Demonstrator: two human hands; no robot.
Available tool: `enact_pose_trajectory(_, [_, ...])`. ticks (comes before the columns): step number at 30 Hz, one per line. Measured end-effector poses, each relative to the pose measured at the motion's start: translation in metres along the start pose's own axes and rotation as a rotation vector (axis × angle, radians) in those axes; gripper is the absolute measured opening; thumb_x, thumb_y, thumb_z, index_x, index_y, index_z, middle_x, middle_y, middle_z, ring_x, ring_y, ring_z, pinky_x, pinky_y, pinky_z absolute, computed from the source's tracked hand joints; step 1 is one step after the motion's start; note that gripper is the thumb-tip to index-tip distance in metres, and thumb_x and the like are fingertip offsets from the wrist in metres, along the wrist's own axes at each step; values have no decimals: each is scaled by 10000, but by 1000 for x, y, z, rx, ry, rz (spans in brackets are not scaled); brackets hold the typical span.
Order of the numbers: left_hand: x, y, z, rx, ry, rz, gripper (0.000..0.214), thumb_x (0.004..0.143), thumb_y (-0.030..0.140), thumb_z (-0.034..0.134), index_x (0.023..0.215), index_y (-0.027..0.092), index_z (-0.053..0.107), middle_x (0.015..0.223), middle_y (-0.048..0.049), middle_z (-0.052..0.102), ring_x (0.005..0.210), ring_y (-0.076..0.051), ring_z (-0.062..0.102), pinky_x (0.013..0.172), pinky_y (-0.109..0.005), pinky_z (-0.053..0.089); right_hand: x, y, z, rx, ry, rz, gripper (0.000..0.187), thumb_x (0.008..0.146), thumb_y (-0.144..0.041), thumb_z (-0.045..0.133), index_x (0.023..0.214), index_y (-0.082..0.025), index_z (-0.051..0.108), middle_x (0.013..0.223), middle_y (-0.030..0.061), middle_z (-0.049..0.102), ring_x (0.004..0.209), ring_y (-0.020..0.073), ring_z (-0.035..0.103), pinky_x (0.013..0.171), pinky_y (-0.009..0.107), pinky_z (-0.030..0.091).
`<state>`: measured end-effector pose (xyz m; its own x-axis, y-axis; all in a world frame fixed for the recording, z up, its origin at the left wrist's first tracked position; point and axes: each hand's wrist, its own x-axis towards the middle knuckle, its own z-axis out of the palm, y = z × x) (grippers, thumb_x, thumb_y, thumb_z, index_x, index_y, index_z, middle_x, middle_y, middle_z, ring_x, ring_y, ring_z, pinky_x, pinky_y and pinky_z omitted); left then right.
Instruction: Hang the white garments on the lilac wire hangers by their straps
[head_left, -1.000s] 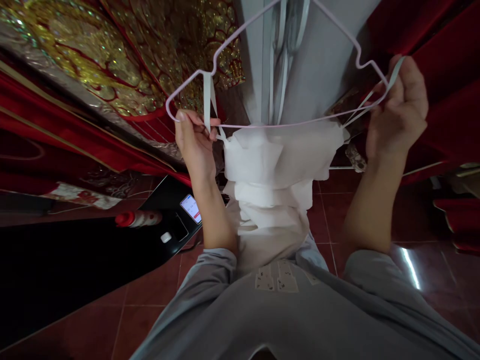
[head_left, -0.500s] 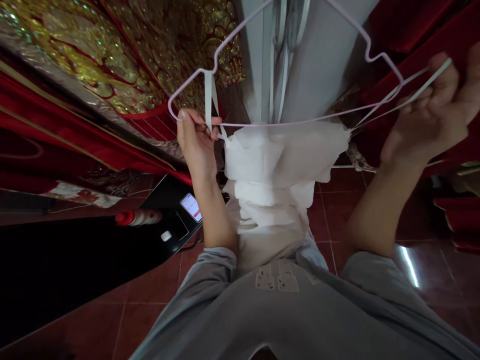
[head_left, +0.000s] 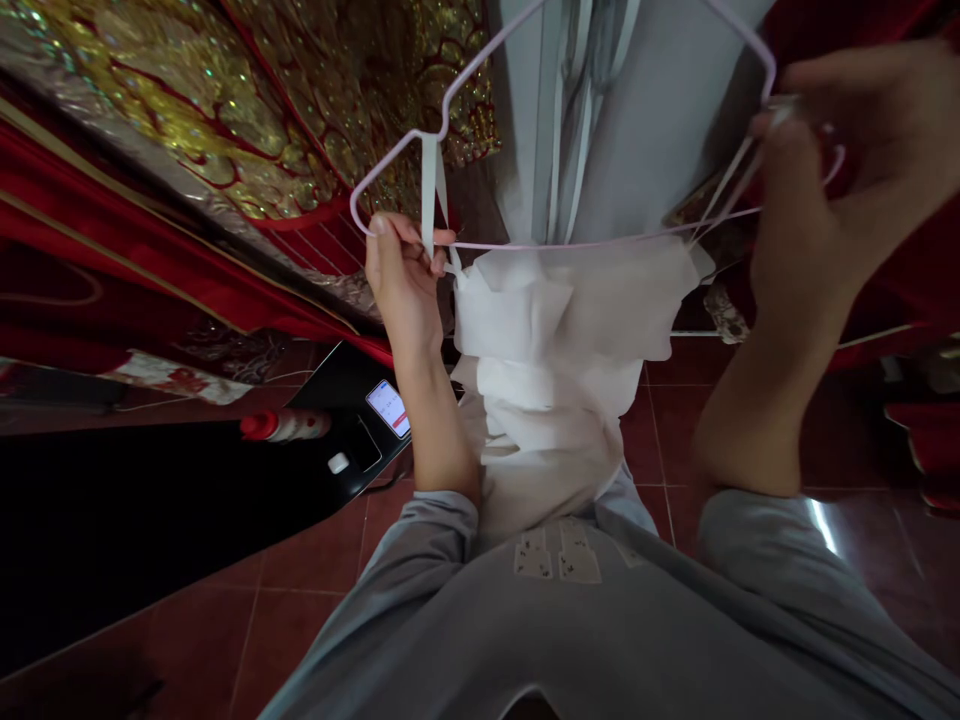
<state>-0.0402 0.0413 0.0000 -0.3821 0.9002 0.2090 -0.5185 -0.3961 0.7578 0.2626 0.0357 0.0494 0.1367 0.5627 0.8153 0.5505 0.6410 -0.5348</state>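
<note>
A pale pink clothes hanger (head_left: 600, 243) spans the space in front of me. My left hand (head_left: 409, 265) is closed round the hanger's lower left corner. One white strap (head_left: 429, 190) is looped over the hanger's left notch and runs down past my left fingers. Beneath the bottom bar hangs a white skirt-like garment (head_left: 577, 330) in layered folds, reaching down to my lap. My right hand (head_left: 832, 170), a little blurred, pinches the other strap (head_left: 731, 185) at the hanger's right shoulder. Part of the hanger's right end is hidden behind this hand.
Gold sequinned costumes (head_left: 300, 90) and red cloth (head_left: 172, 250) hang at the left. Pale grey fabric (head_left: 637, 130) hangs behind the hanger. On a black table (head_left: 187, 520) at lower left are a red-capped bottle (head_left: 289, 425), a lit phone (head_left: 389, 407) and a small white case (head_left: 338, 463).
My right hand has moved in and up to the hanger's right shoulder, from spread fingers holding the strap stretched outward to a pinch. My left hand stays on the hanger.
</note>
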Motion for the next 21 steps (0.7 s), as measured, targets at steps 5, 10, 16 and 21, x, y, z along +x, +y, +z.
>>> enact_pose_trajectory(5, [2,-6,-3,40,-34,30,463,1192,295,267,797,208,492,708,-31,568,674,-172,537,628,-304,337,-28,17,-7,-7,203,-131,205,945,-322,659,1075,-259,805,930,15,704,928,189,663,885,370,506])
enact_pose_trajectory(10, [5,-12,-6,87,-39,124,447,1190,284,343,783,216,514,746,-29,505,722,-175,613,581,-309,310,-44,0,12,-165,-27,-232,296,1021,-413,550,1154,-222,733,1043,48,737,1053,220,674,983,441,534])
enact_pose_trajectory(16, [2,-12,-12,105,-116,215,377,1050,524,655,794,261,569,739,-24,552,724,-204,639,551,-326,361,-59,-17,27,-189,-283,-154,274,1009,-366,556,1248,-300,672,1083,16,755,1007,225,688,1024,519,493])
enact_pose_trajectory(21, [2,-6,-16,205,-97,147,384,1061,545,621,799,270,564,775,-33,668,754,-228,657,622,-353,460,-64,-23,25,-223,-315,-56,242,1023,-377,519,1200,-359,683,1092,19,729,1023,246,649,1092,583,417])
